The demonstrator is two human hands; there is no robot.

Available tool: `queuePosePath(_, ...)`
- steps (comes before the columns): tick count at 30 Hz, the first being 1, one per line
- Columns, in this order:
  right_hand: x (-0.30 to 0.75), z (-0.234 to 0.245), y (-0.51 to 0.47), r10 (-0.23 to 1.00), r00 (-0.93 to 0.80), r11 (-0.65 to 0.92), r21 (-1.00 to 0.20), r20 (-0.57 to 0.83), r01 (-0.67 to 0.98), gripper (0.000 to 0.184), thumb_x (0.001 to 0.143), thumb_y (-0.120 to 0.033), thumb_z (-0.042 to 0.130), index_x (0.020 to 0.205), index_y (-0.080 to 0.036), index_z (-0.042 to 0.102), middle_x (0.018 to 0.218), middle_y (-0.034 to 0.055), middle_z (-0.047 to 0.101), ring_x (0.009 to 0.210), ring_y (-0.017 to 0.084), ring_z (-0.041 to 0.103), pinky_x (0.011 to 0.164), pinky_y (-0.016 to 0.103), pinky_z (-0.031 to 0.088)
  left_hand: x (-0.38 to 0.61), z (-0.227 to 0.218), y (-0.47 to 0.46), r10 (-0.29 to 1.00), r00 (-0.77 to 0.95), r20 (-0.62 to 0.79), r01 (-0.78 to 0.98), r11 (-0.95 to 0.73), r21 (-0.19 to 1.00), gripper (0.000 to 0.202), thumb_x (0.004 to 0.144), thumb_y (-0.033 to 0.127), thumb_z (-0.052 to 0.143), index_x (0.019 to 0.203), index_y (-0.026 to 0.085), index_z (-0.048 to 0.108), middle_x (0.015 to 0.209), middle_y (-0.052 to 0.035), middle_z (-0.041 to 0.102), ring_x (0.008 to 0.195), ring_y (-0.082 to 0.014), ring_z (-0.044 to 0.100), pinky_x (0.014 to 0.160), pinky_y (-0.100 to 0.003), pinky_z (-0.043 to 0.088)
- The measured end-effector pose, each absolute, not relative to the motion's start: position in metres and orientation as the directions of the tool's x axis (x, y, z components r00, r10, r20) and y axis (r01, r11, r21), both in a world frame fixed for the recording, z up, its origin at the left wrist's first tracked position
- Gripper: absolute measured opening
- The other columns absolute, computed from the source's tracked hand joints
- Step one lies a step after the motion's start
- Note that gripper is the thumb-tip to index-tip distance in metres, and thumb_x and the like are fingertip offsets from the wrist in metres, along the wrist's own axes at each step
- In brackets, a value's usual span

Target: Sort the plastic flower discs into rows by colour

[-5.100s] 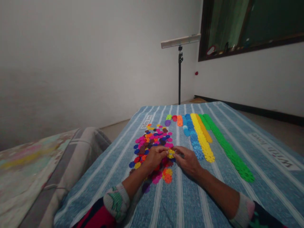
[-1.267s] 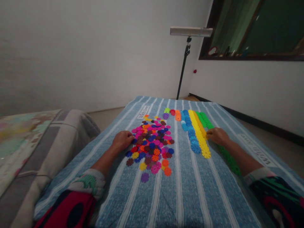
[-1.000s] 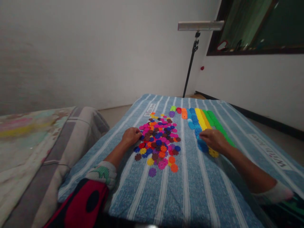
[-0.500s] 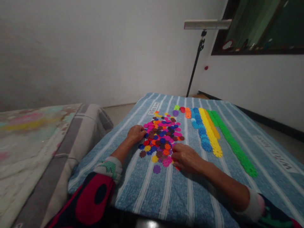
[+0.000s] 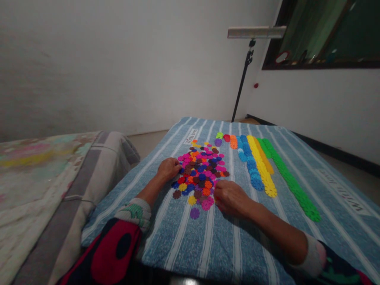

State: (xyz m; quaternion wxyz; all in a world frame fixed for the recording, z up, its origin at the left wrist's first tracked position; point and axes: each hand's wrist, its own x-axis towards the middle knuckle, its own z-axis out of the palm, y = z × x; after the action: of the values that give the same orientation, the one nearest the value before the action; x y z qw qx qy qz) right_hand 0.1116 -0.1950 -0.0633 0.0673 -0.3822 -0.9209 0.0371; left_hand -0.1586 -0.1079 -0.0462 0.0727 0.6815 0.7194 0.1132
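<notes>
A loose heap of flower-shaped plastic discs point(image 5: 204, 172) in pink, blue, brown, orange and other colours lies on the striped cloth. At its left edge is my left hand point(image 5: 168, 168), fingers curled inward, the tips against the blue and pink discs. My right hand point(image 5: 230, 198) rests at the near right edge with its fingers drawn together; a bit of yellow shows beneath them. What either hand holds, if anything, is hidden. Close to the near end of the heap lie a purple disc point(image 5: 195, 213) and a pink disc point(image 5: 207, 204).
To the right run overlapping rows of green discs point(image 5: 292, 180), yellow discs point(image 5: 261, 166) and blue discs point(image 5: 252, 168). Short groups of orange discs point(image 5: 234, 142) and red discs point(image 5: 227, 137) lie farther back. A blanket-covered surface point(image 5: 97, 170) stands left; a black stand point(image 5: 242, 87) rises behind.
The orange-red piece that showed under my right hand is no longer visible. Both hands keep nearly the same places at the heap, and the view has shifted slightly.
</notes>
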Motion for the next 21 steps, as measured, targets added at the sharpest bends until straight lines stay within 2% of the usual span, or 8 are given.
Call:
queuePosePath(5,0.125,-0.066,-0.184,0.756,-0.652,0.653,-0.124,0.054,0.747,0.019,0.089,-0.022,0.058,0.072,-0.017,0.065,0.087,0.0092,0.063,0.085,0.021,0.058,0.072,0.032,0.041,-0.159,-0.045,-0.108,0.997,-0.039,0.059,0.965,0.022,0.260,0.025,0.082,0.024,0.058,0.088,0.019,0.081,0.095,-0.0083,0.078,0.093,-0.0231,0.069,0.079,-0.027,0.049)
queuePosePath(10,0.132,-0.064,-0.182,0.762,-0.642,0.646,-0.162,0.086,0.746,0.017,0.090,-0.023,0.061,0.074,-0.018,0.066,0.089,0.0074,0.063,0.088,0.019,0.058,0.076,0.030,0.043,-0.157,-0.044,-0.108,0.999,-0.041,0.036,0.975,0.032,0.221,0.027,0.084,0.026,0.056,0.093,0.019,0.080,0.096,-0.0080,0.078,0.094,-0.0224,0.069,0.078,-0.025,0.048)
queuePosePath(15,0.119,-0.062,-0.190,0.719,-0.691,0.695,-0.082,0.073,0.715,0.021,0.089,-0.027,0.060,0.071,-0.018,0.066,0.087,0.0079,0.064,0.084,0.020,0.056,0.074,0.031,0.043,-0.157,-0.043,-0.109,0.999,-0.034,0.035,0.980,0.026,0.196,0.026,0.084,0.025,0.056,0.092,0.020,0.080,0.100,-0.0071,0.077,0.097,-0.0216,0.068,0.078,-0.024,0.047)
queuePosePath(21,0.106,-0.060,-0.195,0.736,-0.672,0.677,-0.101,0.081,0.729,0.016,0.085,-0.016,0.057,0.073,-0.016,0.067,0.088,0.0104,0.064,0.085,0.020,0.057,0.073,0.031,0.041,-0.159,-0.045,-0.107,0.999,-0.016,0.038,0.983,0.009,0.185,0.027,0.084,0.025,0.054,0.089,0.019,0.080,0.097,-0.0072,0.077,0.093,-0.0220,0.068,0.075,-0.026,0.047)
